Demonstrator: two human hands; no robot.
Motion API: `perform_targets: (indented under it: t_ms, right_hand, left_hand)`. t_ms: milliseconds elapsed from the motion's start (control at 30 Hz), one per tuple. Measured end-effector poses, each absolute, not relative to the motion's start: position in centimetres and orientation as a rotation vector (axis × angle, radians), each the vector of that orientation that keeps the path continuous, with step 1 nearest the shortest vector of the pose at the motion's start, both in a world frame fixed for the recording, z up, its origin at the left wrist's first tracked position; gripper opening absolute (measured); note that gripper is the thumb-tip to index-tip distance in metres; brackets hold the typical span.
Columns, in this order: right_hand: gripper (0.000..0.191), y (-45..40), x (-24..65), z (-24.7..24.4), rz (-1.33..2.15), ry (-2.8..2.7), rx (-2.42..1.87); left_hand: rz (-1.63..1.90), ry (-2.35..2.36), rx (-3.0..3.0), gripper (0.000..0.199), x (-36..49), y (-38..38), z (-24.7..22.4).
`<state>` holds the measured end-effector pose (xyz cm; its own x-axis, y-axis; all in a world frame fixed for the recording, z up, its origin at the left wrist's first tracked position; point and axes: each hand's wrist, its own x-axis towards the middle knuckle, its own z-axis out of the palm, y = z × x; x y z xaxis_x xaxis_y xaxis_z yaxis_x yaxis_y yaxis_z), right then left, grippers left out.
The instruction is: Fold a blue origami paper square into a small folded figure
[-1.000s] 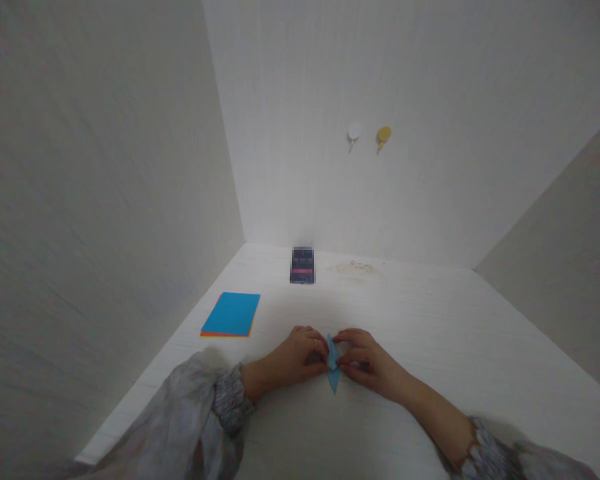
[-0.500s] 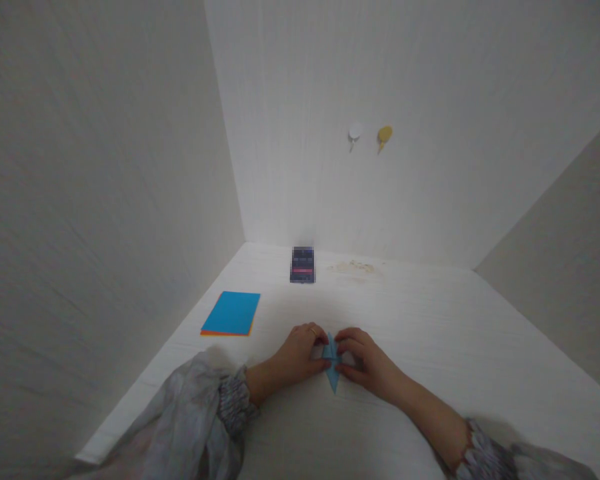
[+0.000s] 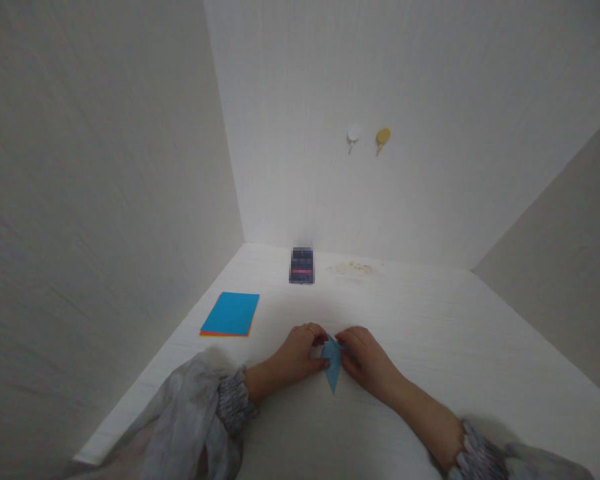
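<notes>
A small folded piece of light-blue origami paper (image 3: 333,369), kite-shaped with its long point toward me, is between my two hands at the front of the white table. My left hand (image 3: 304,351) pinches its left edge, thumb and fingers closed on it; a ring shows on one finger. From the right, my right hand (image 3: 363,355) grips the opposite edge near the upper part, its fingers bent and partly hiding the paper. A short upper tip of the paper pokes up between the fingertips.
A stack of square paper (image 3: 231,313), blue on top with orange beneath, lies to the left. A dark, blurred-out rectangular object (image 3: 302,266) stands by the back wall. Brownish marks (image 3: 356,268) stain the table beside it. White (image 3: 353,134) and yellow hooks (image 3: 383,137) are on the wall.
The right-hand fingers have drawn closer together along the paper's right edge. A layer of the paper has turned, so the crosswise fold seen before no longer shows. The left hand stays put.
</notes>
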<state>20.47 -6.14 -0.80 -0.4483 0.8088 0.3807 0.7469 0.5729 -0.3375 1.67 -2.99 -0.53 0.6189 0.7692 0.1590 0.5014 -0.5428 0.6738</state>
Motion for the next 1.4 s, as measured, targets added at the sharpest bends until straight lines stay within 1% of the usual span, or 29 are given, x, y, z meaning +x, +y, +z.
perform_targets:
  t_ms: [233, 367, 567, 700, 867, 1067, 1400]
  right_hand:
    - [0.012, -5.9, 20.4, -0.5, 0.172, -2.304, -1.324]
    - [0.013, -5.5, 20.2, -0.8, 0.207, -2.254, -1.427]
    - [0.009, -5.5, 19.1, -1.0, 0.148, -2.206, -1.556]
    - [0.013, -5.5, 19.2, -1.0, 0.144, -2.19, -1.567]
    - [0.016, -5.2, 19.5, -0.9, 0.241, -2.111, -1.549]
    - [0.017, -5.4, 19.3, -0.6, 0.308, -2.024, -1.57]
    - [0.022, -5.2, 19.5, -1.0, 0.248, -2.079, -1.545]
  left_hand:
    - [0.609, 0.986, 2.27, 0.038, 1.7, -2.9, -0.8]
    - [0.612, 0.988, 2.263, 0.037, 1.7, -2.9, -0.7]
    - [0.619, 1.006, 2.257, 0.036, 1.8, -3.1, -0.2]
    - [0.629, 1.031, 2.245, 0.036, 2.0, -3.1, -0.2]
    - [0.668, 1.067, 2.244, 0.032, 2.2, -3.1, -0.4]
    - [0.684, 1.12, 2.185, 0.045, 2.2, -3.4, -0.3]
    - [0.705, 1.061, 2.218, 0.035, 2.2, -3.2, -0.5]
